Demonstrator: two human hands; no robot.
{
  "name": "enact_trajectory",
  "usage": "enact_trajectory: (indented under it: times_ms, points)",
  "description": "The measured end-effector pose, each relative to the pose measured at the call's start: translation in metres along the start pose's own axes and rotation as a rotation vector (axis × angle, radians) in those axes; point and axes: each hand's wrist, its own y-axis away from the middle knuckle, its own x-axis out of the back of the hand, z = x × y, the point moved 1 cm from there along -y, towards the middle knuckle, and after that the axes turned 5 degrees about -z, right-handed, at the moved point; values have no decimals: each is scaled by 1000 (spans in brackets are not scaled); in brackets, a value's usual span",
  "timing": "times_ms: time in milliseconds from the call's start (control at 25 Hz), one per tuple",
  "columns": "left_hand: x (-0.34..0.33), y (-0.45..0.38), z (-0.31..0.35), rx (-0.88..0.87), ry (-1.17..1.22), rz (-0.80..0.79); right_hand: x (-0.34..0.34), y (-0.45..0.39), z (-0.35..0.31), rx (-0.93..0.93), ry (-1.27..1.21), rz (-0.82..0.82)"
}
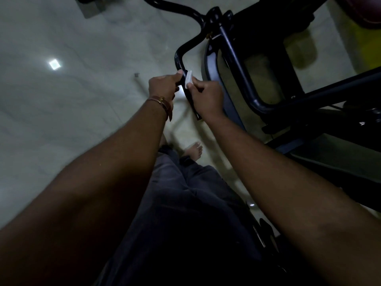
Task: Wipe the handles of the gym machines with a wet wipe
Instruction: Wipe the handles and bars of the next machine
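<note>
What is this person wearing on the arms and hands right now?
Both forearms are bare, with no sleeves or gloves in view. The left hand has a thin brown strap with a small gold-coloured clasp at the wrist. The right hand and its wrist carry nothing.

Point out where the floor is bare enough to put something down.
Bare pale tiled floor lies left of the black curved handle. Crowded on the right: the black machine frame, where the left hand and right hand with the white wipe work.

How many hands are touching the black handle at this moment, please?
2: the left hand grips the handle from its left; the right hand presses the wet wipe on its right.
</note>
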Motion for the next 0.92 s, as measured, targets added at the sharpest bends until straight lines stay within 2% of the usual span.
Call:
enact_trajectory:
  times_ms: [80, 160, 320, 480, 600, 800, 840, 920]
  points:
    - [1, -5, 7, -12, -89, -41, 6, 4, 14, -194, -202, -60]
    - [2, -5, 10, -43, -147, -74, 13, 22, 29, -244, -199, -87]
    - [-1, 4, 10, -96, -47, -72, 6, 27, 12, 34, 100, 38]
    - [6, 3, 5, 40, -6, -70, -14, -15, -26, 184, 383, -14]
    - [9, 4, 4, 68, 8, -95, -11, -9, -13, 404, 504, 46]
    - [7, 1, 6, 63, 16, -61, 3, 64, 45, 449, 288, 95]
    - [5, 1, 6, 42, 14, -54, 6, 73, 48, 424, 251, 120]
    - [2, 4, 6, -16, 34, -36, 7, 65, 43, 260, 176, 82]
